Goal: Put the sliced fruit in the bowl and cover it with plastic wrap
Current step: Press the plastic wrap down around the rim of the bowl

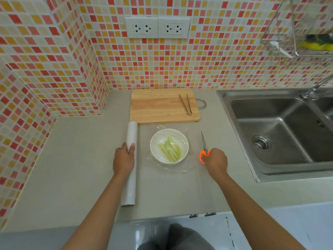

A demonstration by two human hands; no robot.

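1. So, fruit (170,148) is already in the bowl (156,141), film draped over.
2. Roll (130,159) is gripped by the left hand (124,160), probably for steadying.
3. Scissors (204,147) are gripped by the right hand (216,160), seemingly for cutting.

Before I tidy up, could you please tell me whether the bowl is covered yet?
Covered: wrap lies over the bowl, crinkling around its base, fruit inside.

grey counter (75,170) carries a cutting board (158,107), wrap roll (131,134), wrapped bowl (155,141) and scissors (204,142).
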